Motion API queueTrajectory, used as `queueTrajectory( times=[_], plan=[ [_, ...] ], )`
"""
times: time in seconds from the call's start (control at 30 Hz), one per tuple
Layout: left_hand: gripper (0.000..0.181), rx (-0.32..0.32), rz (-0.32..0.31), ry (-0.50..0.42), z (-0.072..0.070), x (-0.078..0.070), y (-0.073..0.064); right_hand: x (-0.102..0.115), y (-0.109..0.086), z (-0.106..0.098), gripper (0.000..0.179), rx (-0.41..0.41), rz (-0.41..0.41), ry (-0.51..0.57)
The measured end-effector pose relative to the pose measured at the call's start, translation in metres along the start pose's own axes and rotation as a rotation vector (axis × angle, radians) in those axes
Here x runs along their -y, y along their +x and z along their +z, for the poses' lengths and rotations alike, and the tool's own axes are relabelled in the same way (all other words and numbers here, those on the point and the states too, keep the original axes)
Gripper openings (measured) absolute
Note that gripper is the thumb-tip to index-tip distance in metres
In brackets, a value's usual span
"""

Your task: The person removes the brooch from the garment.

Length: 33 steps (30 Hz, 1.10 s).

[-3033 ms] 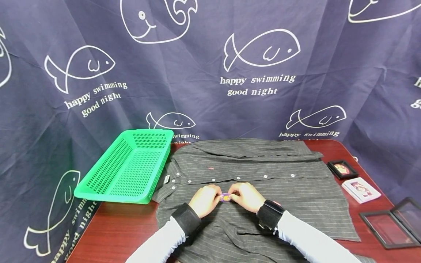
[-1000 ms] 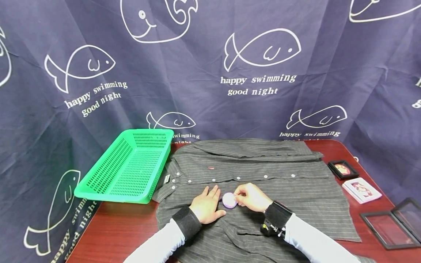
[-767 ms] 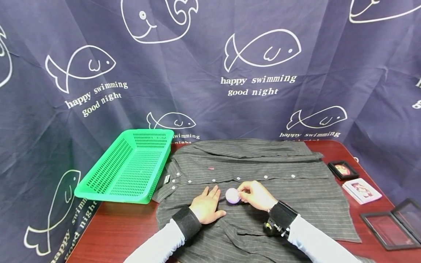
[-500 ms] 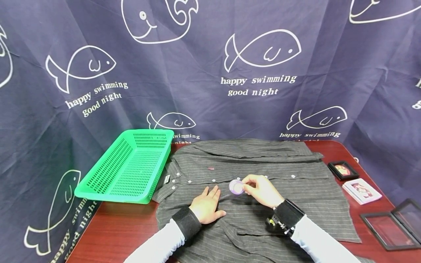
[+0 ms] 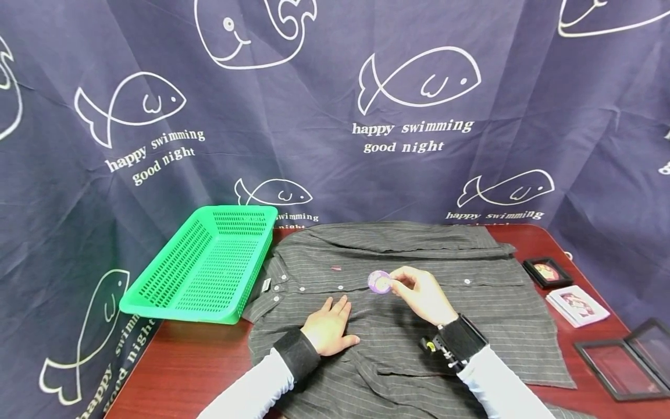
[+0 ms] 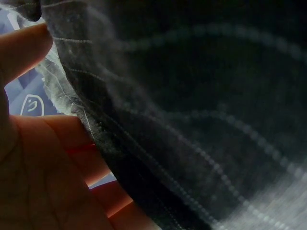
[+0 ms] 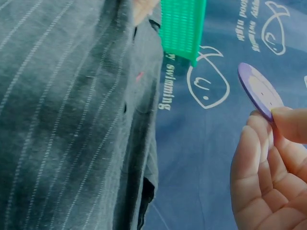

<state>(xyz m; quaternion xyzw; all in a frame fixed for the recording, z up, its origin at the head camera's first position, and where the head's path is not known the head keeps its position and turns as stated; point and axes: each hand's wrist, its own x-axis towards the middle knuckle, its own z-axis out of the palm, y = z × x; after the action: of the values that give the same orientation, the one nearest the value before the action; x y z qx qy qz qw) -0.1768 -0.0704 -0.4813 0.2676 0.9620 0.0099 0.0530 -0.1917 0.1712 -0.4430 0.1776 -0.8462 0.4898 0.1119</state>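
Observation:
In my right hand [image 5: 426,294], the thumb and fingers pinch the edge of a thin round purple badge [image 5: 378,282] with a pale printed picture. It is raised above the shirt near the button row, tilted with its printed face partly toward the head view. The right wrist view shows the badge [image 7: 259,88] nearly edge-on, gripped at its lower end. My left hand [image 5: 330,329] rests with fingers spread on a dark grey pinstriped shirt [image 5: 471,326]. Shirt cloth [image 6: 182,120] fills most of the left wrist view beside that palm.
A green plastic basket [image 5: 230,314] stands at the left. On the right side of the red-brown table [image 5: 183,355] lie a black framed badge [image 5: 546,272], a stack of white printed cards [image 5: 577,305] and an opened dark transparent case [image 5: 620,366]. A patterned curtain hangs behind.
Both hands held the badge at first. The left hand then let go and lay flat on the shirt. My right hand has carried the badge up and away, slightly rightward.

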Motion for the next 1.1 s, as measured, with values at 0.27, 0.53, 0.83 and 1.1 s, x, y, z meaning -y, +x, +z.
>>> queueTrajectory(
  times=[0.27, 0.53, 0.83, 1.1],
  plan=[
    [0.078, 0.005, 0.001, -0.008, -0.001, 0.0002, 0.0008, 0.006, 0.0022, -0.0006, 0.008, -0.032, -0.025, 0.03],
    [0.078, 0.008, 0.01, -0.019, -0.0031, 0.0004, 0.0008, 0.0076, 0.002, -0.0011, 0.007, -0.07, -0.049, 0.039],
    [0.076, 0.01, 0.002, -0.043, -0.0042, 0.0006, 0.0024, 0.0056, -0.0005, -0.0028, 0.008, -0.086, -0.019, 0.009],
    [0.065, -0.068, 0.026, -0.169, -0.0056, 0.0038, 0.0078, 0.0057, -0.004, -0.0051, 0.01, -0.124, -0.04, 0.002]
  ],
)
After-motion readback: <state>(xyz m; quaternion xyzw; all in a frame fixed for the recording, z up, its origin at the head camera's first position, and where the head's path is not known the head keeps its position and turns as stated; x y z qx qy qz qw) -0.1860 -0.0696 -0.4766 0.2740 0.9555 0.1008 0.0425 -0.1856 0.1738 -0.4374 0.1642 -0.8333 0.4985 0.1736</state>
